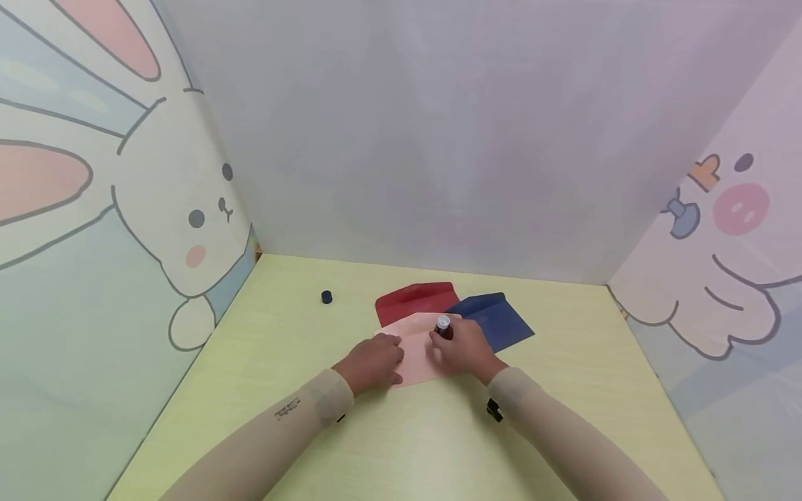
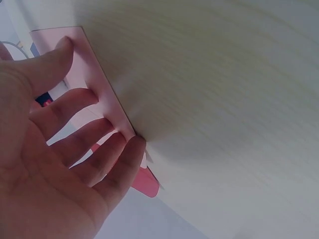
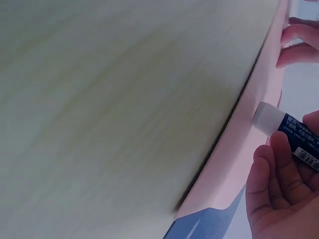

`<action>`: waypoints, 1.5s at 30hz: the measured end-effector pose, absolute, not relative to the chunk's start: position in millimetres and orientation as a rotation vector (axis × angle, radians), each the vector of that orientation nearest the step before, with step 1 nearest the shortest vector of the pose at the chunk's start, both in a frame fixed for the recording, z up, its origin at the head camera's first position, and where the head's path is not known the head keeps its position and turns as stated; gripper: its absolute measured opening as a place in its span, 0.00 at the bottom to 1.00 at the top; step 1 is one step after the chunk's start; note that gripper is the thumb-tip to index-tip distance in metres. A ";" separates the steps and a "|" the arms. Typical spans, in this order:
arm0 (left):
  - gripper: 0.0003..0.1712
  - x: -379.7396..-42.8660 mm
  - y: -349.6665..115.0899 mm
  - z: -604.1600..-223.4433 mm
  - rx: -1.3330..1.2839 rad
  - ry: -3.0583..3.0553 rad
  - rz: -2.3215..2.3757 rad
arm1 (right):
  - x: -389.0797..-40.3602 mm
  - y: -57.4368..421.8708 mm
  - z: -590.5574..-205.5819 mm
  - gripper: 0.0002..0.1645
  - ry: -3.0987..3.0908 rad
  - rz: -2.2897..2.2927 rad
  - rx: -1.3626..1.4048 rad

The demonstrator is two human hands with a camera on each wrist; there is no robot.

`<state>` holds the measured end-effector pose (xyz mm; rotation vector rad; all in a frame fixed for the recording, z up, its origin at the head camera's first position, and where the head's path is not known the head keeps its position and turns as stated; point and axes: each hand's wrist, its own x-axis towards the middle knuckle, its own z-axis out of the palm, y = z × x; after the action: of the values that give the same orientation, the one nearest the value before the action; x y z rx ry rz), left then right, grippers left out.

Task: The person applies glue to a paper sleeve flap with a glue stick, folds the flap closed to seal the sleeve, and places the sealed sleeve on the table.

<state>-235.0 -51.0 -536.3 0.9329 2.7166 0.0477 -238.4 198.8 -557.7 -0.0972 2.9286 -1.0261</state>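
Observation:
A pink envelope lies with its flap unfolded on the table. My left hand rests its spread fingertips on the envelope's left part; in the left wrist view its thumb and fingers meet the paper near the edge. My right hand grips a glue stick with a dark blue label, held upright over the flap side. In the right wrist view, the white end of the glue stick is right at the pink paper. A small dark cap stands farther back on the left.
Behind the pink envelope lie a red envelope and a dark blue envelope, both partly covered by it. The pale wooden table is walled in by a grey back panel and cartoon-printed side panels.

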 end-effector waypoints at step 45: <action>0.28 -281.1 -26.9 -535.5 0.946 2.913 0.350 | -165.6 328.2 -541.4 0.22 2.904 -1.516 0.451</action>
<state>-281.1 -26.9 -535.5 0.9458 2.9129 0.3505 -165.6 328.2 -541.4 0.4505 2.9045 -1.5164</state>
